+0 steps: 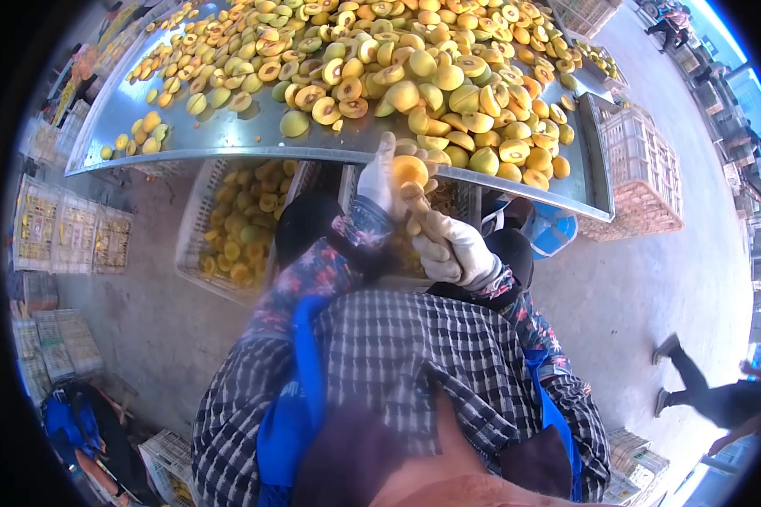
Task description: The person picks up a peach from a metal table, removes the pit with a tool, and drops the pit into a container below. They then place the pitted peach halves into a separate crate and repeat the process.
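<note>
In the head view, my left hand [380, 177], in a whitish glove, is closed around a yellow peach half [410, 171] at the front edge of the metal table [262, 139]. Its thumb points up and its fingers lie behind the fruit. My right hand [461, 252], also gloved, grips a brown wooden-handled tool [427, 218]. The tool's upper end meets the lower side of the peach half, and its working tip cannot be made out. Just beyond both hands lies a big heap of halved yellow peaches [431, 72], some showing reddish hollows.
Below the table, a crate [196, 211] of peach pieces stands left of my knees. Another crate [638, 169] stands at the table's right end. Stacked crates [72, 226] line the left. A person [710, 393] is walking on the right, and a blue-and-white object [552, 230] sits under the table.
</note>
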`<state>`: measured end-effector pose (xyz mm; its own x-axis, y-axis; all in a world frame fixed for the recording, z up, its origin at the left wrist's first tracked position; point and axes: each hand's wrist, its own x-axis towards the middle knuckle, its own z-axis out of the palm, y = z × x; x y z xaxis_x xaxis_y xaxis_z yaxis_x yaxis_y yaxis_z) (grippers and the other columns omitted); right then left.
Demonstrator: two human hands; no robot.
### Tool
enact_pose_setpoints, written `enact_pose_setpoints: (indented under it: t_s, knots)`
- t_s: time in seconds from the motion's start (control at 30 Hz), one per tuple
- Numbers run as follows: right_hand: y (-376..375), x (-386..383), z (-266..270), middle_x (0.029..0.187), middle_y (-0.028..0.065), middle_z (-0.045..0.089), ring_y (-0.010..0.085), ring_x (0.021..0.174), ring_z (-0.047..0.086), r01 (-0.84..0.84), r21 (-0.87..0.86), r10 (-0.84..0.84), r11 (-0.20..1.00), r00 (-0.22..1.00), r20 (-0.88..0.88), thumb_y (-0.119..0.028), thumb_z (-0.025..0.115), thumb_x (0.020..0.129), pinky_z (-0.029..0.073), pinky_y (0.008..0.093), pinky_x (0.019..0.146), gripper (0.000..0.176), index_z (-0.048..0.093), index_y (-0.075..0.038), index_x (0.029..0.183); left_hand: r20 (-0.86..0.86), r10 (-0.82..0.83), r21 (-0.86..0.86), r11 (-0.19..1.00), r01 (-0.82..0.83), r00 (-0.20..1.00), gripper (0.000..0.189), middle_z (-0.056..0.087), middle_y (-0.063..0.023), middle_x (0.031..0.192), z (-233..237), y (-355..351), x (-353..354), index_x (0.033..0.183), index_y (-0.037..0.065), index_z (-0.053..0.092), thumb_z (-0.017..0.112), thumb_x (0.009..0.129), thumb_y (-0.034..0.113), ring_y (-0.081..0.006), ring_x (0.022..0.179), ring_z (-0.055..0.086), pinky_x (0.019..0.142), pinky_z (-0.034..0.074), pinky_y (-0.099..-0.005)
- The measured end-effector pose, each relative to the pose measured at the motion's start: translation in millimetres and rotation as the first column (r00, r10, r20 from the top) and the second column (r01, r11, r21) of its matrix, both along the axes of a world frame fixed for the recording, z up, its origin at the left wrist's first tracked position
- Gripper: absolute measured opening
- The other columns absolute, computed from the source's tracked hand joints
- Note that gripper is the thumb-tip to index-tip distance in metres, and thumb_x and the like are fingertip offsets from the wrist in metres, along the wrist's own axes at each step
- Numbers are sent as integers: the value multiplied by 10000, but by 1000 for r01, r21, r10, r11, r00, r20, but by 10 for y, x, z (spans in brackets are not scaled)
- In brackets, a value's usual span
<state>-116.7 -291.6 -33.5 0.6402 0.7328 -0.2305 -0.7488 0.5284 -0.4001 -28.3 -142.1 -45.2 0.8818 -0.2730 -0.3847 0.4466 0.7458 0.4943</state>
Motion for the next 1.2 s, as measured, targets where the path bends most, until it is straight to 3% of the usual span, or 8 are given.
enact_pose_setpoints:
  t_s: [0.2, 0.3, 0.43, 0.63, 0.83, 0.9, 0.93, 1.2]
  knots:
    - [-235, -105, -12, 760, 57, 539, 156, 574, 499, 270, -696, 236, 666, 808, 540, -277, 477, 975, 406, 257, 511, 299, 459, -41, 1158, 505, -8, 647, 665, -372, 863, 358, 661, -98, 902, 20, 896, 179, 1015, 37, 638, 600, 908, 377, -243, 802, 667, 698, 552, -361]
    - [-405, -205, -497, 983, 138, 627, 259, 869, 625, 734, -587, 675, 342, 242, 697, -165, 493, 948, 495, 320, 752, 376, 392, 12, 1264, 386, -416, 656, -504, -562, 824, 391, 655, -141, 1033, -54, 1467, 401, 1092, 92, 642, 629, 865, 410, -301, 900, 643, 816, 516, -404]
    - [-412, -235, -707, 1184, 205, 593, 346, 1105, 575, 725, -601, 713, 337, 220, 665, -78, 512, 899, 457, 358, 926, 505, 310, 12, 1353, 469, -453, 878, 147, -456, 758, 467, 663, -150, 1036, 80, 927, 650, 1125, 124, 631, 627, 839, 492, -316, 948, 636, 854, 484, -378]
    - [-282, -229, -493, 1143, 241, 586, 372, 1061, 583, 557, -776, 613, 297, 512, 602, -89, 554, 876, 472, 380, 891, 544, 317, 10, 1356, 17, -481, 924, -327, -197, 877, 688, 663, -209, 1022, 42, -244, 1052, 1115, 18, 522, 557, 809, 633, -360, 983, 633, 874, 475, -431]
    - [-324, -248, -446, 1140, 207, 607, 335, 1064, 601, 585, -725, 518, 364, 520, 680, -108, 555, 897, 479, 360, 877, 481, 368, 7, 1325, 337, -395, 940, 88, -330, 855, 601, 621, -201, 1100, -361, -144, 1269, 1196, 17, 450, 735, 755, 309, -318, 988, 626, 891, 492, -418]
    - [-327, -238, -428, 1116, 190, 616, 316, 1045, 610, 753, -571, 461, 327, 400, 792, -107, 547, 904, 476, 349, 870, 444, 393, 5, 1305, 265, -72, 469, 881, -64, 962, 444, 593, -159, 1140, -228, -31, 1136, 1190, 25, 462, 658, 807, 132, -299, 971, 621, 887, 512, -464]
    - [-327, -227, -415, 1095, 178, 622, 302, 1028, 616, 783, -534, 384, 319, 408, 828, -106, 541, 909, 475, 340, 863, 419, 412, 4, 1291, 382, -99, 122, 991, 56, 919, 374, 567, -127, 1164, -130, 112, 1010, 1186, 35, 464, 567, 829, -1, -293, 965, 616, 881, 518, -523]
    - [12, 148, 369, 822, 167, 634, 344, 754, 641, 961, -261, 383, 87, 209, 900, -146, 560, 899, 501, 377, 681, 348, 466, -12, 1206, 368, -159, -286, 918, 274, 916, 429, 575, -165, 1181, 476, 138, 196, 1212, 7, 504, 542, 944, 339, -333, 1115, 554, 964, 461, -458]
